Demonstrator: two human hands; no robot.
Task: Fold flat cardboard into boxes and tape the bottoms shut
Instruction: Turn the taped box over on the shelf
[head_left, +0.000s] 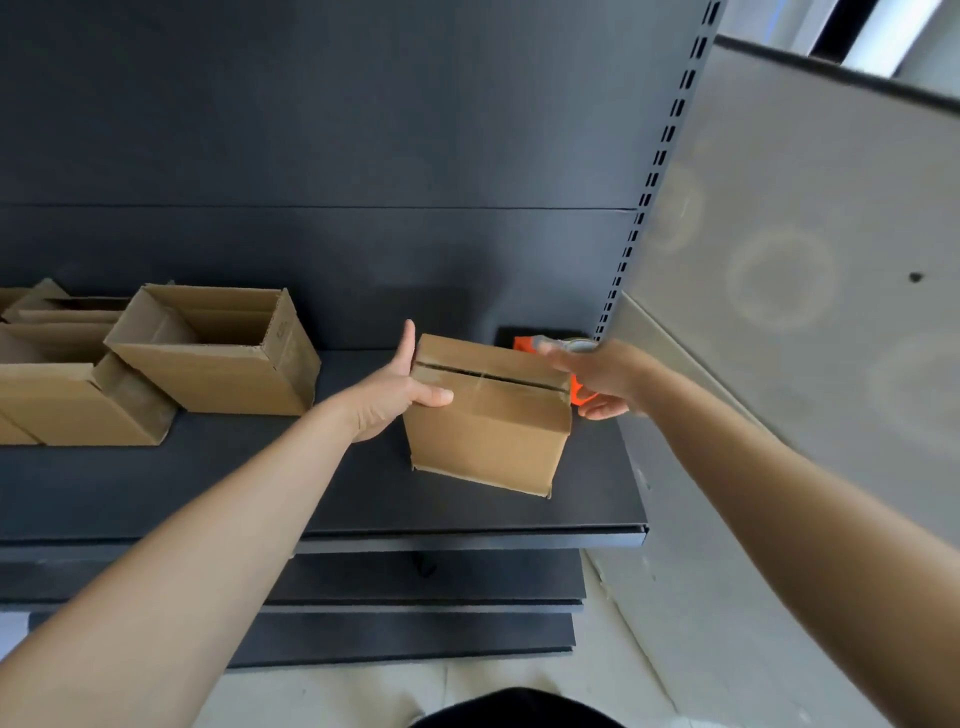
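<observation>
While the small brown cardboard box (488, 441) sits on the dark shelf (467, 514), its flap seam (519, 381) runs left-right between the hands: left hand (395, 395) grips the box's left end, right hand (597, 379) clutches an orange tape dispenser (581, 396) at the right end, so I'd tape leftward.

A dark grey metal shelf (208, 493) spans the scene, backed by a dark panel wall (311, 130). On the right, a slotted upright (660, 156) rises beside a pale grey side panel (779, 260). Lower dark shelves (415, 587) step nearer, above a light floor (519, 670)
</observation>
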